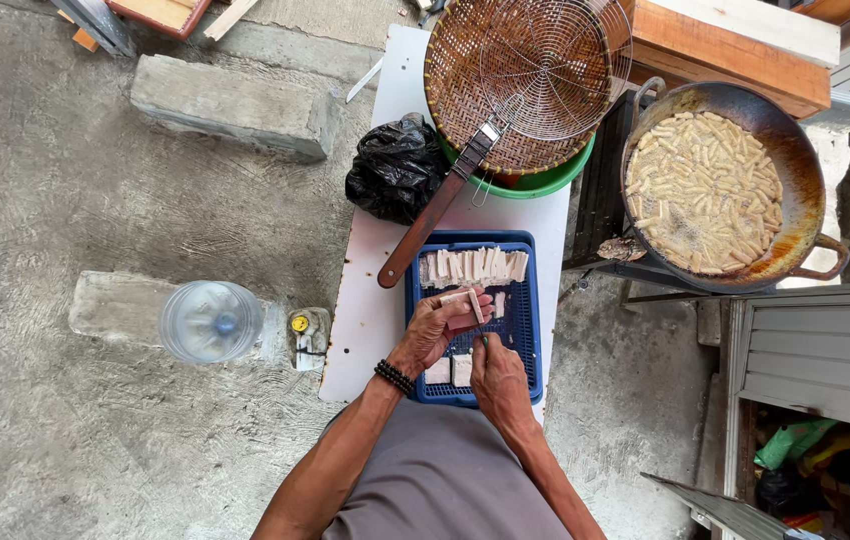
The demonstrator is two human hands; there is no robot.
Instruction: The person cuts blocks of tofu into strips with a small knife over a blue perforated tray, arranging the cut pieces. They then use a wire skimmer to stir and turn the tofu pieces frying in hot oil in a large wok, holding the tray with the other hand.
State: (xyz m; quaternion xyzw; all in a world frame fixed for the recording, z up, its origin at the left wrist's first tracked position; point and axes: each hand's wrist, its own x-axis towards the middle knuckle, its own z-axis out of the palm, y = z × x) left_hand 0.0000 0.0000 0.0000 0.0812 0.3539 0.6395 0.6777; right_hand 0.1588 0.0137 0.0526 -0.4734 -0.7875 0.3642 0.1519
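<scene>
Now cupping a pale food block [466,318] in left hand [442,325] above blue plastic crate [527,330], catching cut strips; right hand [498,378] gripping small knife [485,343].

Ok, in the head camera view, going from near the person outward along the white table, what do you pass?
The right hand and left hand over the blue tray → the row of pale cut strips at the tray's far end → the black plastic bag → the woven basket with the wire skimmer in it.
</scene>
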